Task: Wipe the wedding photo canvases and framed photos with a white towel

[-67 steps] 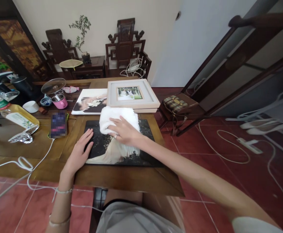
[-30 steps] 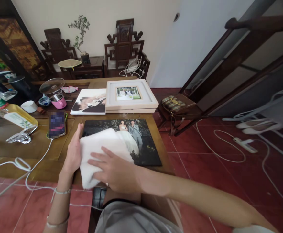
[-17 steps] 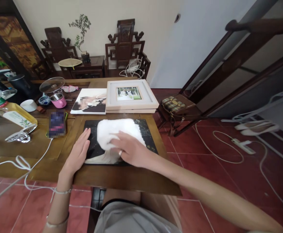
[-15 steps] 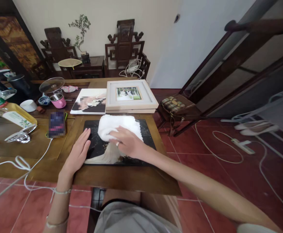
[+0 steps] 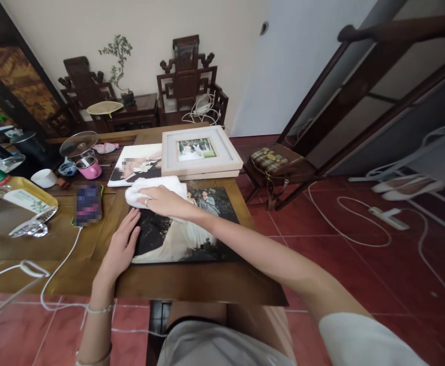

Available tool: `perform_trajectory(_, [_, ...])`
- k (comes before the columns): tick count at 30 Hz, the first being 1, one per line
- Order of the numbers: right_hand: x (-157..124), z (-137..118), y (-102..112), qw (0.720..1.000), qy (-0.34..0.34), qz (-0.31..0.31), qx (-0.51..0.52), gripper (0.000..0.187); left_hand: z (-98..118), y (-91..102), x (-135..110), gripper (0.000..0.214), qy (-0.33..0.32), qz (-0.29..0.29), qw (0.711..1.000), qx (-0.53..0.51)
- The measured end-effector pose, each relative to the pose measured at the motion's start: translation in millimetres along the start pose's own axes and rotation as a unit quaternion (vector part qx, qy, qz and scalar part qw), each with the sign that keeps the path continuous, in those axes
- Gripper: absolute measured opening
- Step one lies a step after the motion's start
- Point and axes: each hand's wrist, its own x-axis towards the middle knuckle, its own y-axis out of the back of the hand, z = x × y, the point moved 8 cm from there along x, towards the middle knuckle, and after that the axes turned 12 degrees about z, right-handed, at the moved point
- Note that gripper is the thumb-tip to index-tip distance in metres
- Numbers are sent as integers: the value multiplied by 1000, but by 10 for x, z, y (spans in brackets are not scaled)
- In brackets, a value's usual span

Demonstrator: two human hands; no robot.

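A dark wedding photo print (image 5: pixel 203 234) lies flat near the table's front edge. Pressed onto its upper left corner is a white towel (image 5: pixel 161 186), gripped by my right hand (image 5: pixel 161 202), which wears a ring. My right forearm crosses above the print and covers part of it. My left hand (image 5: pixel 122 246) rests with fingers outstretched along the print's left edge, touching it. Just beyond the towel lies another photo print (image 5: pixel 126 175), mostly white. Beside that print sits a pale picture frame (image 5: pixel 222 147) on top of another, with a small photo in it.
On the wooden table (image 5: pixel 222 284), left of my hands, are a phone (image 5: pixel 88 204) on a white cable, an oil bottle (image 5: pixel 27 195), a silver hair claw (image 5: pixel 35 227), a pink cup (image 5: pixel 89 168) and a white cup (image 5: pixel 44 178). A chair with a plaid bag (image 5: pixel 268 160) stands at right.
My right hand has slid the towel left across the print to its upper left corner, uncovering the people in the photo. My left hand stays at the left edge. The view has shifted slightly.
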Motion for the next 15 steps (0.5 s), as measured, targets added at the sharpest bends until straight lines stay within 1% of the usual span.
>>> perform_trajectory(2, [-149,102,118,1000,-22,2,-6,29,6,-7,-6,47,0,-2,1000,-3])
perform_trajectory(5, [-432,302,382,998,-57,23,-10,29,14,-9,-11,47,3,-1,1000,-10])
perform_trajectory(6, [-522,363,499,997,-60,43,-10,29,17,-8,-12,47,3,-1,1000,-12])
perform_trajectory(10, [-832,589,850,994,-59,72,-66,32,29,-2,-14,45,-1,3,1000,-15])
perform_trajectory(12, [-957,647,950,991,-47,79,-93,33,31,0,-14,45,0,4,1000,-15])
perform_trajectory(15, [-1159,638,987,988,-28,86,-122,33,39,-2,-14,44,-2,1,1000,-12])
